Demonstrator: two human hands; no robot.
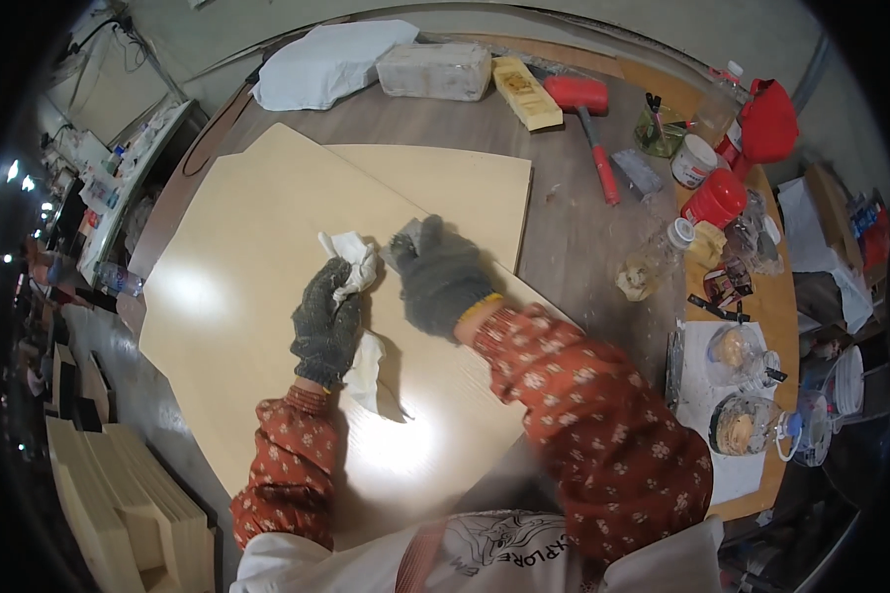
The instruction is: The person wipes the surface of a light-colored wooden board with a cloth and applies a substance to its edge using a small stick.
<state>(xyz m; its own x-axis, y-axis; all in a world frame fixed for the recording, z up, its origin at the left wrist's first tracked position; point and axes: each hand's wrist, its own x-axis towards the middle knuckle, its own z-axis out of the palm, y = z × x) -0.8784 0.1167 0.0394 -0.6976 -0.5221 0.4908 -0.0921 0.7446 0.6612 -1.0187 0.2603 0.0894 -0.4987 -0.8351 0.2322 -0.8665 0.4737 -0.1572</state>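
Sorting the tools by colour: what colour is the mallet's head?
Red, like its handle; the mallet lies on the table, clearest in the head view.

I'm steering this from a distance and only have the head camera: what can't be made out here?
- White cloth: part of it is hidden by the left hand gripping it, head view.
- Right hand: its palm lies face down on the pale board, so anything under it is hidden.
- Jars at right: contents too small and warped by the fisheye rim.
- Stacked panels: cut off by the dark lower-left rim.
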